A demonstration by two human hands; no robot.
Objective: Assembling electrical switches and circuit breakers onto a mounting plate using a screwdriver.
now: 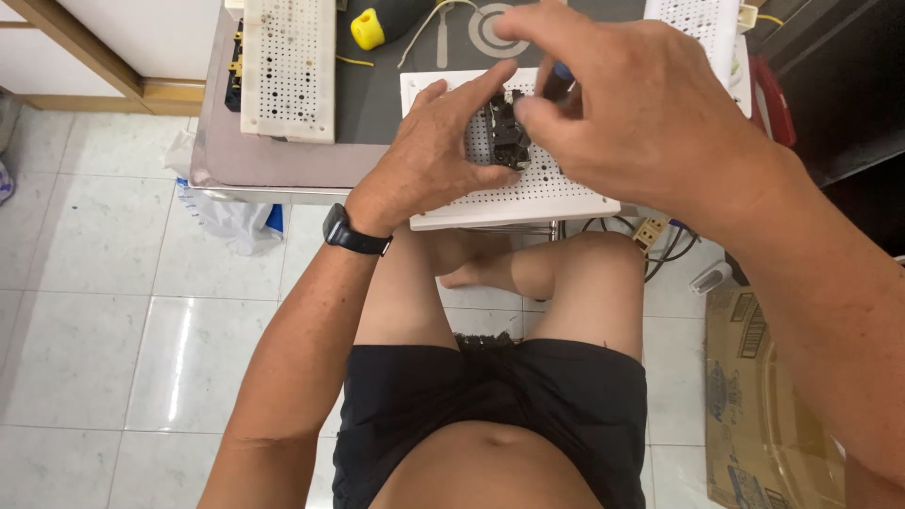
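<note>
Grey worktop (283, 155) over pale floor tiles carries a white perforated board (556, 188) at its near edge. On it, the left hand (429, 160) pinches a small black component (507, 137); the right hand (632, 113) grips a blue-handled tool (561, 80) above. Light, rigid, probably delicate: best held by its sides.

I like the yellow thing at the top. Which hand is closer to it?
Left. The left hand rests on the white perforated board, below and right of the yellow-handled tool. The right hand is farther right, fingers over the small black part.
</note>
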